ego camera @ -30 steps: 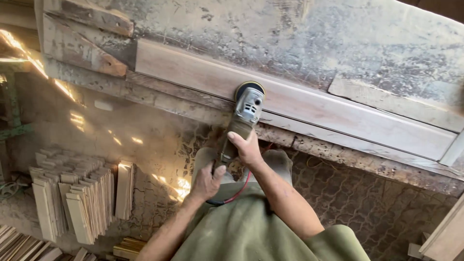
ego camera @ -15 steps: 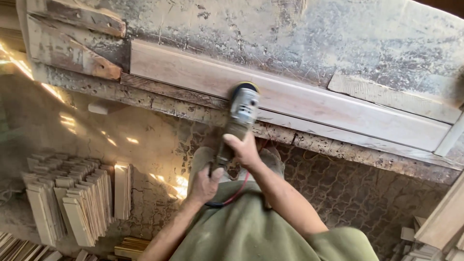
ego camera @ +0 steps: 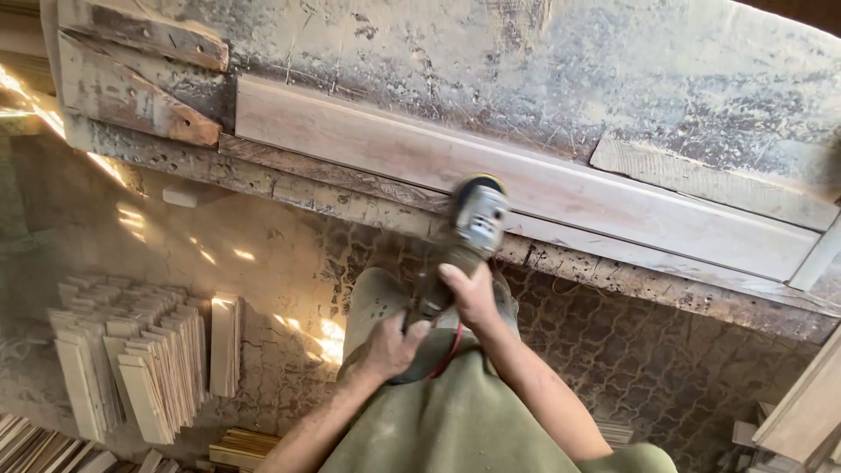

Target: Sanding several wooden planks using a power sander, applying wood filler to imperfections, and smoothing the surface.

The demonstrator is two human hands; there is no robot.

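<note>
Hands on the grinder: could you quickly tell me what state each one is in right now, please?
Left hand: closed around the rear of the grinder.
Right hand: closed on the grinder body, further forward.

Raw wood, dusty bench, metal-bodied grinder

The long board [ego camera: 526, 188] is bare pale wood, smooth and matt with a faint pink tint; the workbench [ego camera: 543, 79] under it is rough, scratched and dust-caked, its front edge chipped. The angle grinder [ego camera: 473, 223] has a dull grey metal head and a dusty matt handle, with a red rubbery cable [ego camera: 448, 349]. Stacked wood slats [ego camera: 131, 359] are unfinished and pale. The green cloth apron [ego camera: 455, 420] looks coarse and dusty.
</note>
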